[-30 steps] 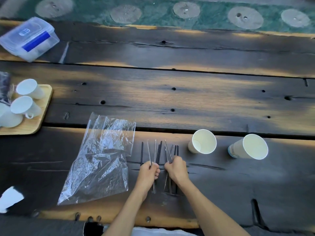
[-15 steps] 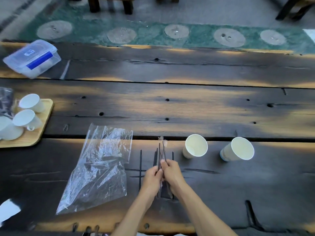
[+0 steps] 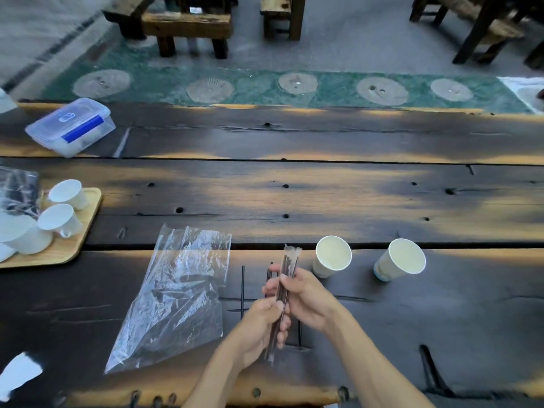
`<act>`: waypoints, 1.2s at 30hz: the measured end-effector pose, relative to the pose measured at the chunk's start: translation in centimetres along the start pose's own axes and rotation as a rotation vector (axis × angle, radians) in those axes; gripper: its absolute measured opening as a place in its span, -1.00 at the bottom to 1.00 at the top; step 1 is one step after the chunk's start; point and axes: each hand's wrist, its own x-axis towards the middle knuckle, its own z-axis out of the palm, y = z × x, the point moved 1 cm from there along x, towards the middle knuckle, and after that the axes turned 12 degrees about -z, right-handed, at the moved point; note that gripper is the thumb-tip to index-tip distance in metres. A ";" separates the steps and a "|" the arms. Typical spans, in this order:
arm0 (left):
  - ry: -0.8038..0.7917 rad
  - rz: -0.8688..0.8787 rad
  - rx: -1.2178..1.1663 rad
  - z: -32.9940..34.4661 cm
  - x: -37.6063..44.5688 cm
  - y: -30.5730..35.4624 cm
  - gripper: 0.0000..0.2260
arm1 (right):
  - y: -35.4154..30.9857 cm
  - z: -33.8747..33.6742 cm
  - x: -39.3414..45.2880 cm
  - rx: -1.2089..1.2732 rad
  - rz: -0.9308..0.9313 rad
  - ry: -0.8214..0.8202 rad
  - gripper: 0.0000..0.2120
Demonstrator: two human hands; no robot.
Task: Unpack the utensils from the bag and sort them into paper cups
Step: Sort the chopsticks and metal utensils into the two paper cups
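Both hands around wrapped utensils

Both hands grip wrapped sticks nr 2 cups.

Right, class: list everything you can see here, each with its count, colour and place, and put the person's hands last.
paper cups: two, white, empty, right of the hands
wrapped sticks: one bundle, dark, held in both hands
loose sticks: a few, black, on the table by the hands
plastic bag: one, clear, lying flat, left of hands
tray: one, wooden, far left, carrying white mugs
lidded box: one, clear and blue, back left
table: dark wood
left hand, right hand: gripping the bundle
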 end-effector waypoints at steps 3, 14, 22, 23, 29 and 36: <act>0.009 0.019 0.022 0.2 -0.2 0.0 -0.77 | -1.0 0.0 -0.3 -0.002 -0.108 -0.003 -0.92; -0.003 0.022 -0.179 1.6 -0.7 -1.5 -0.81 | -2.1 0.1 -2.8 -0.301 -0.271 0.048 -0.83; -0.010 -0.029 0.056 2.0 -0.7 -1.7 -0.76 | -4.0 -3.3 -5.8 -0.167 -0.161 -0.019 -0.83; -0.047 -0.047 0.074 2.2 -0.7 -1.6 -0.76 | -4.1 -3.6 -6.3 -0.152 -0.163 -0.026 -0.85; -0.034 -0.015 0.092 3.7 0.2 -1.8 -0.76 | -6.7 -7.0 -8.8 -0.229 -0.395 0.287 -0.92; 0.270 -0.006 0.036 1.7 2.0 -2.7 -0.81 | -14.5 -14.6 -11.9 -0.286 -0.864 0.813 -0.84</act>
